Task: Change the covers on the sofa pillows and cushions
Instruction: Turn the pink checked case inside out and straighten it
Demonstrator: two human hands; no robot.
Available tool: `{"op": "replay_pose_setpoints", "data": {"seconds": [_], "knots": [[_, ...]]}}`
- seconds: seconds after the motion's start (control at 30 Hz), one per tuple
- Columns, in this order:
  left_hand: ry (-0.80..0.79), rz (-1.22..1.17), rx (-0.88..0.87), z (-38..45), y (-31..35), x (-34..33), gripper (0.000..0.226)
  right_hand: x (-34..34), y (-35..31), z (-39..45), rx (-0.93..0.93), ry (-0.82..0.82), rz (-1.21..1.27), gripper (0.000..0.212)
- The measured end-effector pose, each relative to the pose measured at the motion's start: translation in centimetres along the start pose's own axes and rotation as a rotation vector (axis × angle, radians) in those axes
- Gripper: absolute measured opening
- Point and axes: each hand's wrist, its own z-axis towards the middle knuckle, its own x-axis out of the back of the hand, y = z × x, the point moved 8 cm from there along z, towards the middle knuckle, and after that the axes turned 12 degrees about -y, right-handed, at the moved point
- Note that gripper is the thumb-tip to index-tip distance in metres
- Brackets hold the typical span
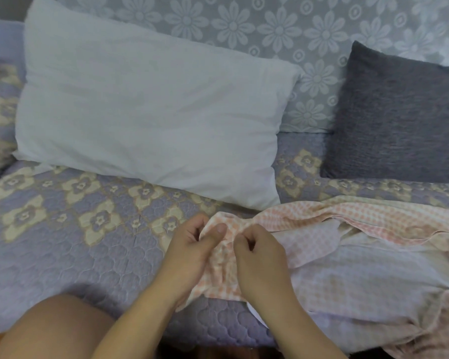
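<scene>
Pillow (pixel 151 112) leans on quilted floral sofa (pixel 70 244), cushion (pixel 399 120) beside

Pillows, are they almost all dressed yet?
Not yet. The white pillow looks bare, so its old cover seems to be off. Both hands, left and right, grip the checked cover, bunching one end. It has yet to go onto a pillow. The grey cushion lies untouched.

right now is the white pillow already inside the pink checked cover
No, the bare white pillow leans against the sofa back, apart from the pink checked cover, whose bunched end both hands grip on the seat.
</scene>
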Motion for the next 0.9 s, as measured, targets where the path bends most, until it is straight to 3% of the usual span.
{"op": "replay_pose_setpoints", "data": {"seconds": [0.17, 0.4, 0.53, 0.7, 0.8, 0.9], "knots": [[0.152, 0.055, -0.141, 0.4, 5.1, 0.5, 0.036, 3.5, -3.1, -1.0, 0.13, 0.083, -0.098, 0.026], [0.117, 0.122, -0.281, 1.8, 12.1, -1.7, 0.039, 9.7, -6.7, -1.5, 0.216, 0.183, -0.183, 0.029], [0.108, 0.21, -0.295, 2.0, 12.8, -3.9, 0.039, 11.2, -5.6, -0.4, 0.163, 0.208, -0.185, 0.033], [0.225, 0.238, -0.282, 1.0, 12.7, -2.9, 0.035, 10.8, -5.0, -1.4, 0.231, 0.102, 0.045, 0.03], [0.169, 0.3, -0.209, 0.5, 12.0, -2.8, 0.035, 10.1, -4.6, -1.7, 0.235, 0.09, 0.208, 0.025], [0.129, 0.34, -0.187, -0.4, 11.7, -3.0, 0.033, 8.7, -4.8, -1.9, 0.231, 0.091, 0.214, 0.025]]}}
